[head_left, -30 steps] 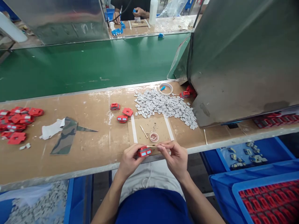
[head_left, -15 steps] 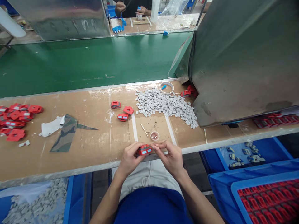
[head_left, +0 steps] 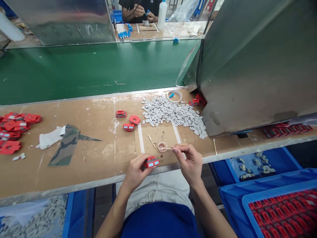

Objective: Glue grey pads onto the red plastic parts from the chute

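Observation:
My left hand [head_left: 139, 169] grips a red toy vehicle piece [head_left: 151, 162] with pale window patches, just over the table's front edge. Pinched in my right hand [head_left: 189, 162] is a thin wooden stick [head_left: 168, 148], probably a swab, its far tip inside a small round cup [head_left: 162, 147]. The cup stands on a cardboard sheet [head_left: 158, 132] taped down with white strips. Another pale stick [head_left: 151, 141] lies left of the cup. Behind the sheet spreads a heap of small grey plates [head_left: 173, 112]. Left of it sit red toy pieces [head_left: 128, 127].
A tape roll [head_left: 174, 96] rests behind the heap, beside a metal housing [head_left: 247, 66]. Camouflage cloth [head_left: 65, 145] and more red pieces [head_left: 15, 125] lie left. Blue crates [head_left: 237, 195] stand below the table. Across the green belt [head_left: 99, 69], another person's hands [head_left: 143, 13] work.
My right hand has moved right, away from the red piece, and the stick's tip has gone from that piece into the cup. My left hand still holds the piece.

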Available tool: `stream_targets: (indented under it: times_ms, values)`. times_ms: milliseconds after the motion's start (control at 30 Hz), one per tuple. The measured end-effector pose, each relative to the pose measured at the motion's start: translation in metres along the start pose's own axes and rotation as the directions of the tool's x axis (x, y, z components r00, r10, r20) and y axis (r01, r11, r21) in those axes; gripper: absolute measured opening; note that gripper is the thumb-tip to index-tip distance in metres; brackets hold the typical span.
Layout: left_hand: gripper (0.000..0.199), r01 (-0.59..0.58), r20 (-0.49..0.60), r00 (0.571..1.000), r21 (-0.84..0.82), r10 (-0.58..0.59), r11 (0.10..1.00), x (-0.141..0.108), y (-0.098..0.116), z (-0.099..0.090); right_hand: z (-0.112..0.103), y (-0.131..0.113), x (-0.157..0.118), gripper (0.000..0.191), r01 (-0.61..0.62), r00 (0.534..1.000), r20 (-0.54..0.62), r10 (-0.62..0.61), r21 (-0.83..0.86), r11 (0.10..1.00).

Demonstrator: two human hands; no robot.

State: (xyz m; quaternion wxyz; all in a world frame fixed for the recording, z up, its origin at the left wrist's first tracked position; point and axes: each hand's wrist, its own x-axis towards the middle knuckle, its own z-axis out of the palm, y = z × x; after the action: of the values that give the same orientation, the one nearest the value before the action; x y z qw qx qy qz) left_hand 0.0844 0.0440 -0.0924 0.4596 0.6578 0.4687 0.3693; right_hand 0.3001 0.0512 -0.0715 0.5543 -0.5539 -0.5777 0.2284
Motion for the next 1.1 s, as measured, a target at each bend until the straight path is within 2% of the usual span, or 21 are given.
stream_targets:
  times_ms: [67,167,233,300,367,467,567,733,833,1033,1100]
  values:
    - [0.019,-0.001,-0.005,1.000,-0.001,0.001,1.000,0.000,0.000,0.000,0.003,0.005,0.001,0.013,0.018,1.000,0.021,-0.017,-0.044,0.999]
    - [0.018,-0.012,-0.013,1.000,-0.004,0.012,1.000,0.001,0.000,-0.001,0.006,0.011,0.004,0.009,0.065,0.985,0.162,-0.052,-0.078,0.995]
    - [0.019,-0.013,-0.014,1.000,-0.006,0.012,1.000,0.002,-0.001,-0.001,0.003,0.019,0.012,0.026,0.089,0.969,0.237,-0.065,-0.089,0.992]
    - [0.020,-0.008,-0.010,1.000,-0.007,0.008,1.000,0.002,-0.002,-0.002,-0.003,0.032,0.028,0.031,0.100,0.971,0.230,-0.065,-0.144,0.984]
    - [0.020,-0.002,-0.007,1.000,-0.010,0.002,1.000,0.002,-0.004,-0.002,-0.010,0.048,0.051,0.024,0.111,0.974,0.218,-0.054,-0.258,0.960]
    - [0.021,0.009,-0.010,1.000,-0.030,-0.010,0.999,0.001,-0.007,-0.002,-0.017,0.071,0.086,0.026,0.190,0.936,0.350,-0.032,-0.427,0.884]
    - [0.023,0.015,-0.012,1.000,-0.064,-0.016,0.998,0.000,-0.008,-0.002,-0.018,0.083,0.105,0.024,0.289,0.893,0.449,-0.025,-0.530,0.797]
    - [0.023,0.039,-0.009,0.999,-0.116,-0.041,0.992,0.000,-0.009,-0.001,-0.013,0.089,0.101,0.023,0.375,0.892,0.443,-0.084,-0.625,0.685]
    - [0.025,0.045,-0.012,0.999,-0.140,-0.047,0.989,-0.001,-0.010,-0.001,-0.013,0.090,0.100,0.026,0.392,0.891,0.443,-0.099,-0.641,0.660]
    - [0.028,0.056,0.001,0.998,-0.164,-0.056,0.985,-0.001,-0.011,-0.001,-0.027,0.086,0.113,0.023,0.500,0.817,0.569,-0.096,-0.614,0.611]
    - [0.029,0.061,-0.002,0.998,-0.167,-0.062,0.984,-0.001,-0.011,-0.001,-0.028,0.087,0.114,0.023,0.519,0.807,0.581,-0.106,-0.613,0.595]
